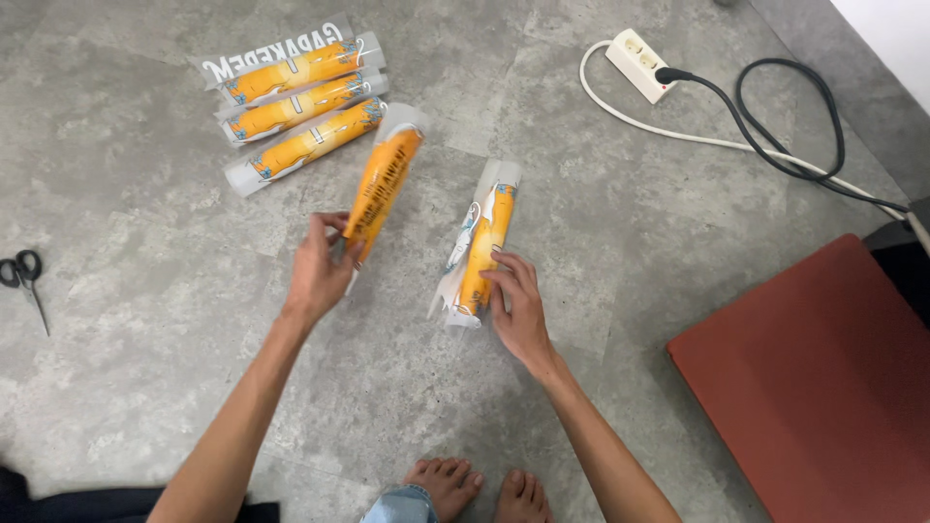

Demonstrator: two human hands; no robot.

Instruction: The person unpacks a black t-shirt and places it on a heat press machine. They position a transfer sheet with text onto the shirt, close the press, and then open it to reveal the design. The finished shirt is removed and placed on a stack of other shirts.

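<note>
Right now I read this as the gathering step: rolled prints are being brought together on the grey floor [145,194], and two of them are in hand. My left hand [318,271] is closed around the lower end of one orange roll [384,190], fingers wrapped over it, the tube tilted and pointing up toward the row of three rolls [295,104] that lie side by side, touching. The upper end of the held roll sits just beside the nearest of those three. My right hand [518,308] lies flat against the second orange roll [481,245], fingertips pressing its side; I cannot tell whether it grips the roll or only steadies it on the floor. That second roll lies to the right of the row and well apart from it, its clear wrap loose and crumpled at the near end.

Taking the row as my landmark: the scissors [25,276] lie far to its left and lower, the white power strip [639,64] with its black cable [790,111] far to its right, and a red board [823,387] further right and nearer to me. Bare feet [480,489] show at the bottom edge.

As I judge it, the next move calls for a level, parallel placing of the left roll against the row, without nudging the three out of line.
</note>
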